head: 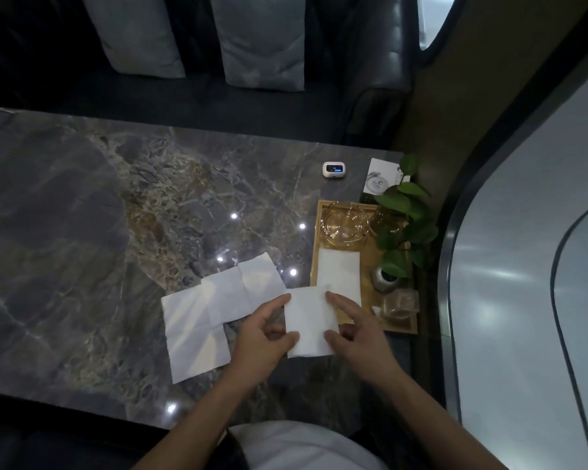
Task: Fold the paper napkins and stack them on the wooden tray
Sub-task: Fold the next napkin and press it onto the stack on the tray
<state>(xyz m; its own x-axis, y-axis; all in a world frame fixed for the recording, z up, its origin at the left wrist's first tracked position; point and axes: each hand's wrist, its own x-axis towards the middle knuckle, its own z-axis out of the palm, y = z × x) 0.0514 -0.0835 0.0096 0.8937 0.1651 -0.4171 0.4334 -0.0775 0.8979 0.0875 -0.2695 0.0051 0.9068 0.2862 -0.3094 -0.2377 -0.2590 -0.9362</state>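
A folded white napkin [311, 322] is held between both hands just above the table, at the left edge of the wooden tray [314, 262]. My left hand [263, 335] pinches its left side with thumb and forefinger. My right hand [357, 329] grips its right side. Another folded napkin [340, 273] lies flat on the tray. Two unfolded napkins lie overlapping on the marble table: one [196, 332] nearer me, one [246, 283] farther and to the right.
On the tray stand a glass bowl [345, 223], a potted plant [401, 218] in a grey pot and a small glass jar [399, 301]. Beyond the tray lie a small white device [332, 168] and a white card [381, 176]. Cushions sit on the sofa behind the table.
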